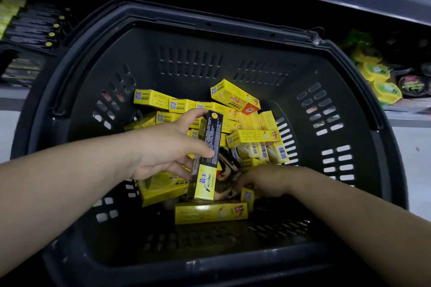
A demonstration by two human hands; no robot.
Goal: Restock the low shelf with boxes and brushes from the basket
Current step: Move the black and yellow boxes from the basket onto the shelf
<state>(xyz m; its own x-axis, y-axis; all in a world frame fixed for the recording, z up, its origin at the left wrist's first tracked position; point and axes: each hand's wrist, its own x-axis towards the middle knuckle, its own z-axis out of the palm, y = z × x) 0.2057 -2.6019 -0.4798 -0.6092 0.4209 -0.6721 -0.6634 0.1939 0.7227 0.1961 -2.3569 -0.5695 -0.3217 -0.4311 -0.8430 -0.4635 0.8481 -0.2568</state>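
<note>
The left hand (163,149) grips 1 long black-and-yellow box (206,163) upright inside the basket (186,60), the right hand (261,184) reaches low among yellow boxes (233,98) beside a brush (227,163) — its grasp hidden — so lift straight, clear of them.

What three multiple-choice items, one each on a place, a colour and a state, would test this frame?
1. Where is the right hand?
A. out of view
B. down inside the dark grey plastic basket, among its contents
C. gripping the basket's rim

2. What colour are most of the small cardboard boxes in the basket?
A. red
B. white
C. yellow

3. What is the left hand doing?
A. gripping a long black-and-yellow box
B. lying open and empty
C. pressing the basket's rim

Answers: 1 B, it reaches below the rim into the pile; 2 C, the heap is yellow; 3 A, thumb and fingers wrap the box.
</note>
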